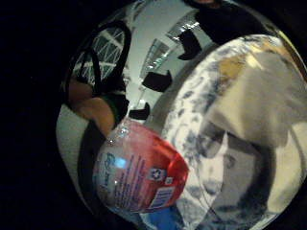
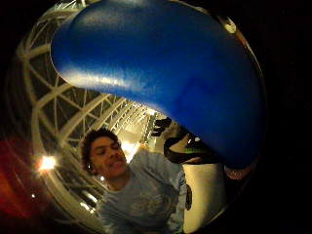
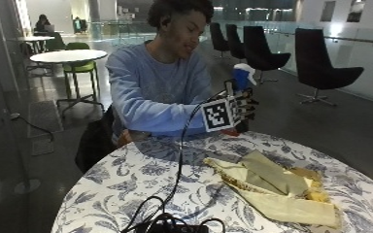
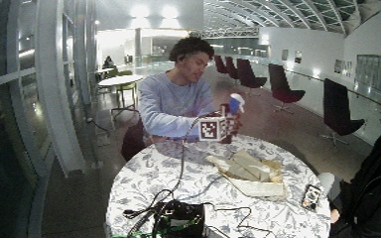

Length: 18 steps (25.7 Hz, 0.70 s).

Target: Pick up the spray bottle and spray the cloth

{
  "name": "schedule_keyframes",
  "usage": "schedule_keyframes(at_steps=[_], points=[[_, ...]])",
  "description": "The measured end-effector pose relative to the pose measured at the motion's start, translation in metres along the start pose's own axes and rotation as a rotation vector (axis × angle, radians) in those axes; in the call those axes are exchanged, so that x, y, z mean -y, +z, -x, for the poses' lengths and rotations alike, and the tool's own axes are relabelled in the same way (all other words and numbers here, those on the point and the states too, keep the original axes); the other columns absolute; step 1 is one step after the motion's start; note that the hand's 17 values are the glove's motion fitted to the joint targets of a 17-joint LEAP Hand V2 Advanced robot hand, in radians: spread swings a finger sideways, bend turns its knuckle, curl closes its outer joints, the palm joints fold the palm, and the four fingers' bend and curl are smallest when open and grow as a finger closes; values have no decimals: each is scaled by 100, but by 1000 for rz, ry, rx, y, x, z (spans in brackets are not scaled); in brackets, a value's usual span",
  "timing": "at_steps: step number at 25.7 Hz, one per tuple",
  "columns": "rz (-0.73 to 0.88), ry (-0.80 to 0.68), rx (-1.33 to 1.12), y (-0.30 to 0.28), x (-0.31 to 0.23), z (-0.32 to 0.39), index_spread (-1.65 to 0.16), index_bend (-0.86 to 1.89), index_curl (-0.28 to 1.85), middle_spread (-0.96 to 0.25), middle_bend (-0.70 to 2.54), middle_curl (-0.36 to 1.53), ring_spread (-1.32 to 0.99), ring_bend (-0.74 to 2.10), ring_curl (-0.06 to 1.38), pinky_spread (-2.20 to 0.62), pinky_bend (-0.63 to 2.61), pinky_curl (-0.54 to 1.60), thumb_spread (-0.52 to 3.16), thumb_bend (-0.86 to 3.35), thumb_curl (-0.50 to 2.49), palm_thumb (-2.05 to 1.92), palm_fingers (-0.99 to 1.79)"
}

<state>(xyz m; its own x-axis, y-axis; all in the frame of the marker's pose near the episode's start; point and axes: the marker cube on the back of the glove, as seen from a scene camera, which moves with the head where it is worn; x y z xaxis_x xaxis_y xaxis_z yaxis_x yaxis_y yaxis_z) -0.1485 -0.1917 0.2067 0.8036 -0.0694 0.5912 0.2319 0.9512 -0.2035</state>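
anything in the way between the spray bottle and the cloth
Nothing visible. The gloved right hand holds the spray bottle up above the table's far edge, and the cloth lies uncovered on the table below it, with only open air between.

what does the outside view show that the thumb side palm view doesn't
Only the outside view shows the gloved right hand holding the spray bottle upright above the round floral table, with the yellow cloth lying crumpled on it, away from the bottle. Only the thumb side palm view shows the bottle's blue head close up, filling much of the picture. Both share the bottle, the person's light blue sleeve and the black chairs behind.
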Motion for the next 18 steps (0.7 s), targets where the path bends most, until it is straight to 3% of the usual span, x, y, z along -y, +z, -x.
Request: schedule_keyframes(at_steps=[4, 10, 18], points=[[52, -109, 22, 50, 11, -7, -20, 13, 31, -8, 41, 53, -4, 62, 41, 17, 17, 34, 85, -3, 62, 85, 109], [225, -104, -111, 92, 4, -53, -22, 14, 33, -8, 43, 54, -5, 61, 41, 16, 13, 31, 92, -3, 59, 83, 108], [141, -70, -134, 95, 5, -60, -23, 15, 34, -8, 45, 53, -7, 56, 40, 15, 13, 28, 98, -3, 54, 80, 103]])
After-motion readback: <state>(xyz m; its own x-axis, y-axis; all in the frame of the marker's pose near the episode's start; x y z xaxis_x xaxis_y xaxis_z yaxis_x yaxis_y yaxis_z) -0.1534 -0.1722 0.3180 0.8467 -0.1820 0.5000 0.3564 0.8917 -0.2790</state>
